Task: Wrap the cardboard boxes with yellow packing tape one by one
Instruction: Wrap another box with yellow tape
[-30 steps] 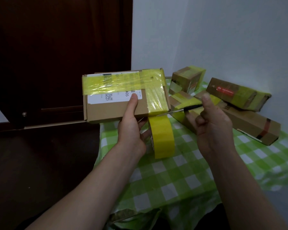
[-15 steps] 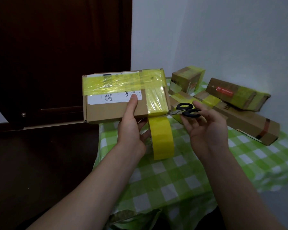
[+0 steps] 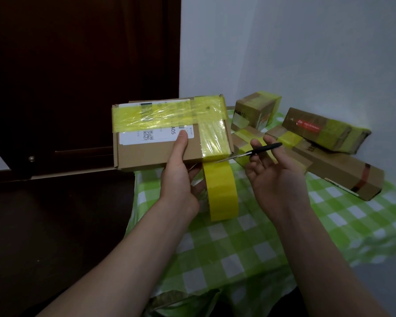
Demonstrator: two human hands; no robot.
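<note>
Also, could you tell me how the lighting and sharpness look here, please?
Head view: dim, the door nearly black. Head view: crinkled glare on the yellow tape across the held box. Head view: small print on the label is too soft to read.

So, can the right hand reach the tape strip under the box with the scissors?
Probably yes. The right hand holds the scissors with the tip at the tape strip below the box; nothing lies between, and the left hand grips further left.

Yellow tape (image 3: 220, 191) on brown box (image 3: 146, 154); green-white checked cloth (image 3: 249, 243); scissors (image 3: 264, 148) seemingly black.
</note>
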